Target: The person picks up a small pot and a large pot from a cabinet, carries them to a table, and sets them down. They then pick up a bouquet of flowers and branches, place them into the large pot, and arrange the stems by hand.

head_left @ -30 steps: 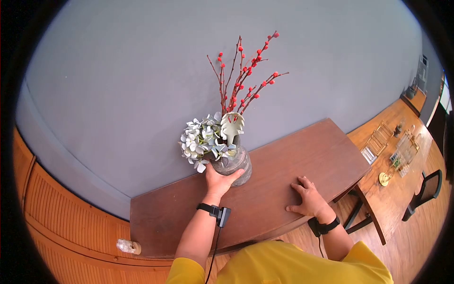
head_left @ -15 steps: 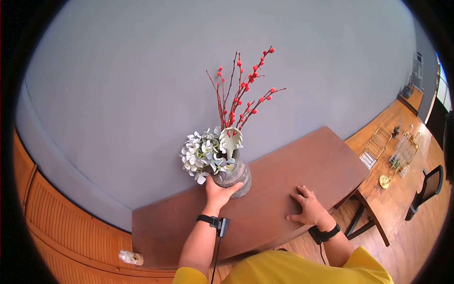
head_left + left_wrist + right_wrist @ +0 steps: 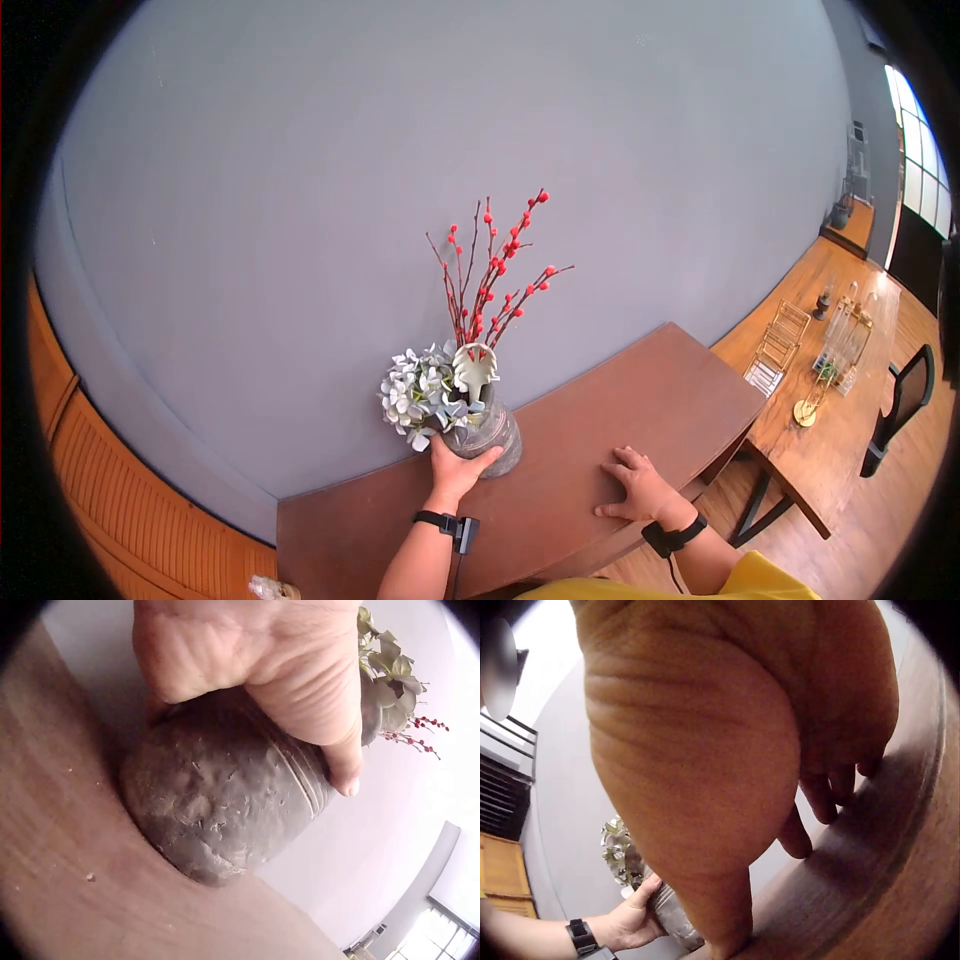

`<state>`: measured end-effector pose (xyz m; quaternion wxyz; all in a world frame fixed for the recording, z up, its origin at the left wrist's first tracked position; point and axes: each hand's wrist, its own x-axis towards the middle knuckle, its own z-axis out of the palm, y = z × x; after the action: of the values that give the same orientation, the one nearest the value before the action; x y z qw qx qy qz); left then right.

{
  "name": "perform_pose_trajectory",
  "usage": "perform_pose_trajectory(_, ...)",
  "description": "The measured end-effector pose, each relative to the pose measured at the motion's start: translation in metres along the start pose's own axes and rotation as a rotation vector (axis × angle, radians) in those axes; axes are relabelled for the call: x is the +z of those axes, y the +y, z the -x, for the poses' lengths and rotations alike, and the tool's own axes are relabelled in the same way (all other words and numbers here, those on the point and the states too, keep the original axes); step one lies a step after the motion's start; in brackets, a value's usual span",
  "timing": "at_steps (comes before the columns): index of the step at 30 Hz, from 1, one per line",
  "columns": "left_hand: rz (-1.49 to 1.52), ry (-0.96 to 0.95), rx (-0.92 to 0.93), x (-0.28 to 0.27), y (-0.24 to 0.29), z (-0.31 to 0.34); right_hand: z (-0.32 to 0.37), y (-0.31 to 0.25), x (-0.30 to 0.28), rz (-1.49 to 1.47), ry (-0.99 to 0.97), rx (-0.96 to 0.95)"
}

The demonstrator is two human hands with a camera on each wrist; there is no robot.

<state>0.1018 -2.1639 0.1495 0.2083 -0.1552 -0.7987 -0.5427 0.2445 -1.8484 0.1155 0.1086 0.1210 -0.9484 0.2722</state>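
Note:
A rough grey vase (image 3: 497, 440) stands on the brown cabinet top (image 3: 590, 420) by the wall. It holds white-blue hydrangea flowers (image 3: 415, 393), red-berried twigs (image 3: 490, 285) and a pale scalloped piece (image 3: 474, 372). My left hand (image 3: 458, 475) grips the vase's near left side; in the left wrist view its thumb lies along the vase's grooved band (image 3: 300, 776), the other fingers mostly hidden. To the right, my right hand (image 3: 640, 488) rests on the cabinet top with spread fingers, its fingertips touching the wood in the right wrist view.
A wooden table (image 3: 780, 430) on the right bears a gold rack (image 3: 778, 345), glassware and a small gold stand (image 3: 804, 413). A black chair (image 3: 905, 400) stands beyond it. Louvred wooden doors (image 3: 140, 520) are at left, with a clear object (image 3: 268, 588) at the bottom edge.
The head view has tilted upward, so the vase, cabinet and both hands appear lower. The left hand keeps its grip on the vase, and the right hand still rests on the wood.

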Motion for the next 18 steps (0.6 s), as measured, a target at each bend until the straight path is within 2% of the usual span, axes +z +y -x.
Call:
perform_pose_trajectory(6,0.021,0.047,-0.034,0.005,-0.003,0.017,0.005,0.001,-0.001,0.018,0.011,-0.044)
perform_pose_trajectory(8,0.005,0.062,-0.028,0.006,-0.017,0.022,0.010,-0.004,-0.007,-0.113,0.114,0.018)
perform_pose_trajectory(10,-0.050,0.006,-0.072,0.002,-0.029,0.035,0.015,-0.006,-0.013,-0.085,0.123,0.012)
perform_pose_trajectory(12,-0.120,-0.020,-0.207,-0.004,-0.032,0.058,0.020,-0.008,-0.019,-0.063,0.118,0.016)
perform_pose_trajectory(14,-0.260,-0.133,-0.359,-0.014,-0.009,0.074,0.024,-0.010,-0.024,-0.069,0.166,0.032)
perform_pose_trajectory(16,-0.293,-0.157,-0.387,-0.023,-0.001,0.091,0.025,-0.011,-0.028,-0.097,0.129,0.057)
perform_pose_trajectory(18,-0.416,-0.331,-0.377,-0.036,0.020,0.103,0.027,-0.011,-0.029,-0.054,0.147,0.056)
